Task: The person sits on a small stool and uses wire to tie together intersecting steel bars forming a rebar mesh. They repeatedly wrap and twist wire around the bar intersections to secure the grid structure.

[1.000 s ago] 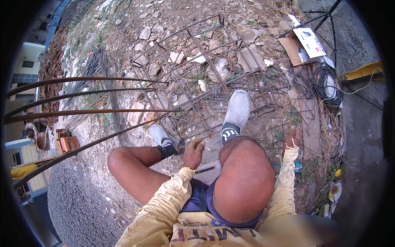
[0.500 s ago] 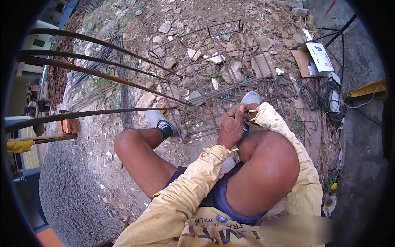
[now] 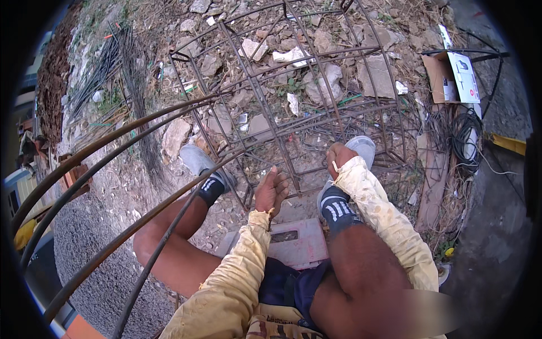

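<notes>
a rebar cage (image 3: 293, 107) is seen lying on rubble-strewn ground, and everything else is placed from it. at its near edge the left hand (image 3: 271, 191) is held with fingers loosely spread and slightly curled, nothing visibly gripped, hovering at or just touching a cage bar; contact cannot be told for certain. at the same near edge, further right, the right hand (image 3: 339, 155) is closed into a fist around something small and pale, possibly a piece of tie wire, though its kind cannot be told. a grey shoe (image 3: 199, 160) is planted at the cage's near left corner and another grey shoe (image 3: 360, 148) just beside the right hand. long curved rebars (image 3: 113, 186) are seen sweeping from the cage's left side toward the viewer. a cardboard box (image 3: 451, 76) lies beyond the cage's right side. a tying step at a bar crossing appears to be in hand; a steadying grip from the left hand is judged to be called for.
</notes>
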Demonstrator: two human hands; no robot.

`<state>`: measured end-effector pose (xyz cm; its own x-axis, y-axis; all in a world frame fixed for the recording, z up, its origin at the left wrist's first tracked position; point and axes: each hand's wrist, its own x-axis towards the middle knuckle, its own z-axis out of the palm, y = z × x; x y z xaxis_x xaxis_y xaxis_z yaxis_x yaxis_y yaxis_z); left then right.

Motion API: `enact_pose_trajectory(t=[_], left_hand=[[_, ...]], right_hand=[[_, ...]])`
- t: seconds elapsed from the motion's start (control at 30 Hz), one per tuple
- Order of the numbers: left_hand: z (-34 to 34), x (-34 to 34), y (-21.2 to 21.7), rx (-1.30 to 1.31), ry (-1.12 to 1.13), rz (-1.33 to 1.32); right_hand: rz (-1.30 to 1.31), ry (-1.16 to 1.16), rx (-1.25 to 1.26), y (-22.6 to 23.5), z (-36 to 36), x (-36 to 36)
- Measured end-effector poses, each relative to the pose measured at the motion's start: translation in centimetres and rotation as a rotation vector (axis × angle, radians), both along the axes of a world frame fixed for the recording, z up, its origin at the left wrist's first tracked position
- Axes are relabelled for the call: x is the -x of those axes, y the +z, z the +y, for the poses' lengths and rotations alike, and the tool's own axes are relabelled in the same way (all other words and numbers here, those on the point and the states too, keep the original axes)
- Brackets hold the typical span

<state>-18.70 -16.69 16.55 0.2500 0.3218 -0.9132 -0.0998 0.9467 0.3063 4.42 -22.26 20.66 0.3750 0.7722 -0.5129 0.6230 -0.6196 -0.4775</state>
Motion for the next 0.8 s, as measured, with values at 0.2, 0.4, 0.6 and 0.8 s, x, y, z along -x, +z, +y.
enact_pose_trajectory(t=[0.2,0.4,0.6,0.8], left_hand=[[2.9,-1.9,-9.1,-0.151,0.055,0.145],[6.3,-3.0,-16.1,-0.180,-0.108,0.235],[6.8,-4.7,-16.3,-0.100,-0.083,0.251],[6.2,-5.1,-18.7,-0.208,-0.043,0.204]], right_hand=[[-0.073,0.118,0.190,-6.6,3.1,1.2],[-0.004,0.462,0.090,-11.0,3.4,0.5],[0.603,-0.537,0.117,-9.4,3.0,1.4],[0.779,-0.853,0.193,-8.0,4.6,2.2]])
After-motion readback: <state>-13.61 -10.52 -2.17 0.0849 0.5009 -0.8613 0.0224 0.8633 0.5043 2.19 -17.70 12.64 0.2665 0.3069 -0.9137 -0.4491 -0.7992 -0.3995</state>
